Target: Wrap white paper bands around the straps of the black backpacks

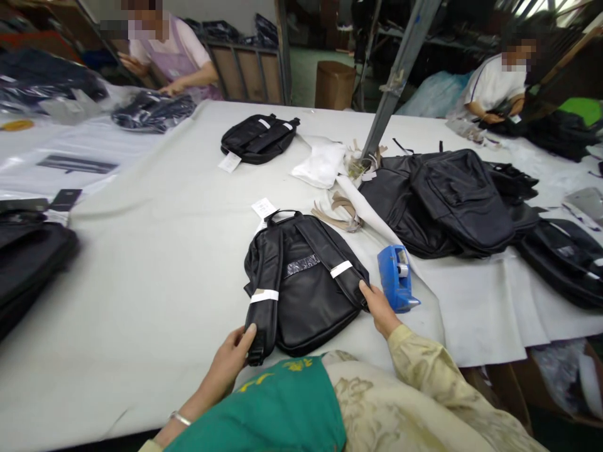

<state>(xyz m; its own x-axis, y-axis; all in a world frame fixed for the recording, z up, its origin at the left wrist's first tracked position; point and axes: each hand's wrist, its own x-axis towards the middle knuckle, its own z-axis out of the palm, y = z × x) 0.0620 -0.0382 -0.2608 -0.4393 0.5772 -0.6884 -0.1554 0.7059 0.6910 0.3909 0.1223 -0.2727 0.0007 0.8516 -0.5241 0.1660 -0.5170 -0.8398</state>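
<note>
In front of me a black backpack (pixel 311 307) lies on the table with its shoulder straps facing up. White bands (pixel 264 295) wrap each strap, and a white paper tag (pixel 264 208) sticks out beside the top handle. My left hand (pixel 234 351) grips the lower end of the left strap, thumb on top. At the lower end of the right strap, my right hand (pixel 377 306) is closed on it, thumb on top and the other fingers hidden. A blue tape dispenser (pixel 394 279) stands just right of my right hand.
Another black backpack (pixel 259 139) lies farther back on the white-covered table (pixel 155 282). Black bags (pixel 452 201) are piled at the right, past a slanted metal post (pixel 393 88). A dark bag (pixel 32 257) is at the left edge. Two people work across the table.
</note>
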